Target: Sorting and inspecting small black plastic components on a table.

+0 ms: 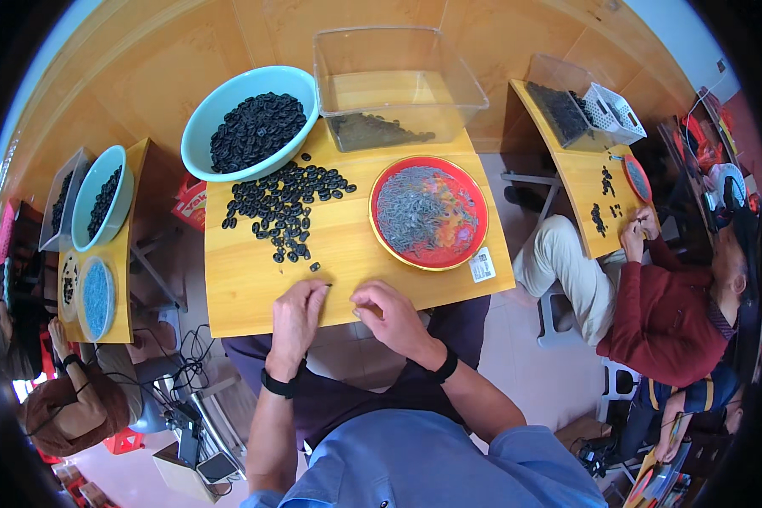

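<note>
My left hand [296,317] is over the near edge of the wooden table [237,296], pinching a small black oval piece [328,285] at its fingertips. Just to its right, my right hand [391,317] has its fingers curled and pressed together; whatever they hold, if anything, is too small to make out. Beyond the left hand, black oval pieces [289,203] lie loose, with a single one [315,267] closest to me. A round red tray [481,216] at the right carries a heap of thin grey metal pins [411,203].
A light-blue basin [196,140] of black pieces stands far left, beside a clear plastic bin [398,85] with some dark pieces inside. A white tag [482,266] lies by the tray. People work at side tables left [120,296] and right [559,152]. Cables [190,356] trail at lower left.
</note>
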A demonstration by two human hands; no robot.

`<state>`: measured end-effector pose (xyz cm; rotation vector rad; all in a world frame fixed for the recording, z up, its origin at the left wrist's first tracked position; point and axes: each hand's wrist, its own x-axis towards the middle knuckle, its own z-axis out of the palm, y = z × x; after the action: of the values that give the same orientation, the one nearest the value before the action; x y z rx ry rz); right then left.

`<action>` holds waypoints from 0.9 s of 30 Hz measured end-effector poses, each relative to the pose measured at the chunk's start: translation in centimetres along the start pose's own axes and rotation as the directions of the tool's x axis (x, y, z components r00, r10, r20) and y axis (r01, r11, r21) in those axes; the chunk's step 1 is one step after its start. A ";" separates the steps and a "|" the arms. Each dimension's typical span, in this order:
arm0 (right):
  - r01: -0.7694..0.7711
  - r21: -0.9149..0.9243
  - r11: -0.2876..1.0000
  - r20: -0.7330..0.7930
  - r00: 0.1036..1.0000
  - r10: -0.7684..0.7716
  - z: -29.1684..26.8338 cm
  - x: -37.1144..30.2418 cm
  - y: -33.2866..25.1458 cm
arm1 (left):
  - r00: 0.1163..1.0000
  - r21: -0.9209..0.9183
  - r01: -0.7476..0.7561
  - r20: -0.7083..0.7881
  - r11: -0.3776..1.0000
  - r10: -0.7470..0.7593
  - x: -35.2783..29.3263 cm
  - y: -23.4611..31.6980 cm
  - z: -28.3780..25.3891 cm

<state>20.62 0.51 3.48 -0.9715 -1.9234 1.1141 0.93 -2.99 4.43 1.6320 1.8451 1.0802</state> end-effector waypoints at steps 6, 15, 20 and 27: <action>-0.084 0.124 0.989 -0.089 0.991 0.095 0.4 -0.2 1.0 | 0.953 -0.296 0.248 0.246 0.923 -0.177 -0.8 0.9 2.0; -0.179 0.305 0.935 -0.123 0.967 0.225 1.1 0.1 1.5 | 0.916 -0.577 0.385 0.332 0.720 -0.224 -0.7 0.2 2.3; -0.208 0.386 0.899 -0.111 0.957 0.269 0.7 0.1 0.2 | 0.950 -0.592 0.310 0.221 0.744 -0.221 -0.8 -0.1 2.8; -0.059 -0.444 0.894 -0.227 0.973 -0.049 -10.0 2.7 -1.5 | 0.967 -0.550 0.253 0.112 0.796 -0.230 -1.7 -0.5 3.4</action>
<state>27.39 6.09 9.28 -1.2900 -2.0181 0.5253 3.52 -3.78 1.72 1.0316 1.4594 1.3024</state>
